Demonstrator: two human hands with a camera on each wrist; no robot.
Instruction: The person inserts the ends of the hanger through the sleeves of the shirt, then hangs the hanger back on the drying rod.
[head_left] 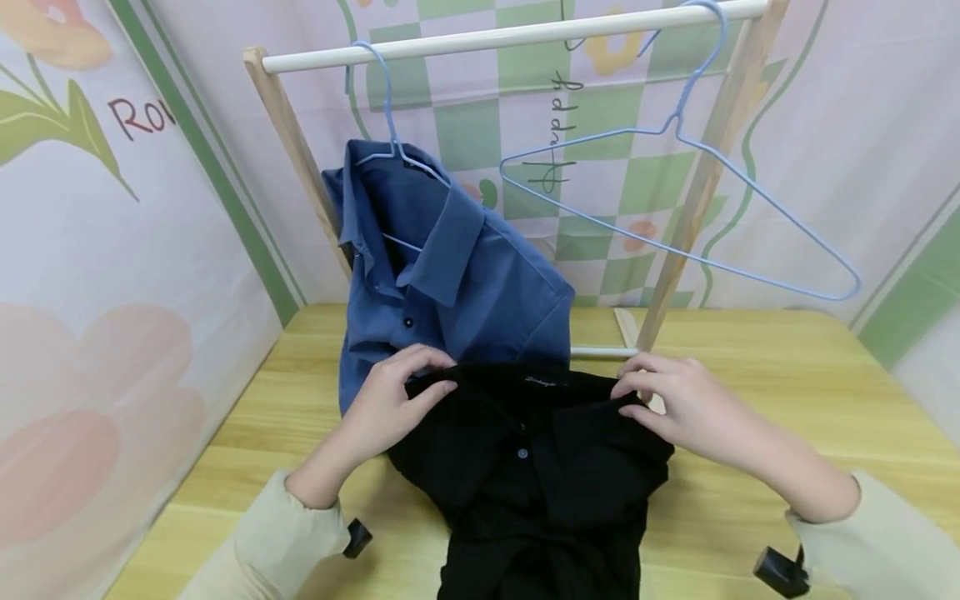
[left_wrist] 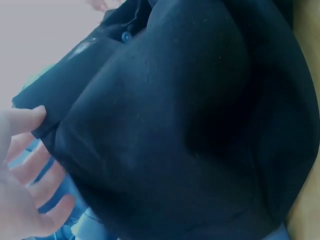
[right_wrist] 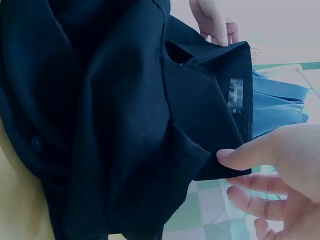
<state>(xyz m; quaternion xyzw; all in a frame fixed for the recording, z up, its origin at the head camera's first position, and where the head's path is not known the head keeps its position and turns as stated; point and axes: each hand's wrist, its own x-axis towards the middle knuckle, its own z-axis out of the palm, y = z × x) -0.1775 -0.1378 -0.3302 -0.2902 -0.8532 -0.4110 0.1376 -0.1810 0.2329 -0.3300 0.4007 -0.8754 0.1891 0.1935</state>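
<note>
The head view is bright and evenly lit, with soft, faint shadows on the yellow wood-grain tabletop (head_left: 750, 350) near the pale beige cloth sleeves (head_left: 288, 533), while the black collared cloth shirt (head_left: 592, 475) is so dark that its folds nearly merge. The 2 wrist views look hazier and blue-tinted, the pale fabric backdrop (left_wrist: 40, 45) washed out and the small rectangular collar label (right_wrist: 235, 95) too soft to read.

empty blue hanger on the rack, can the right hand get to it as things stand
Probably not without letting go: the right hand pinches the black shirt, though the way to the hanger looks free.
</note>
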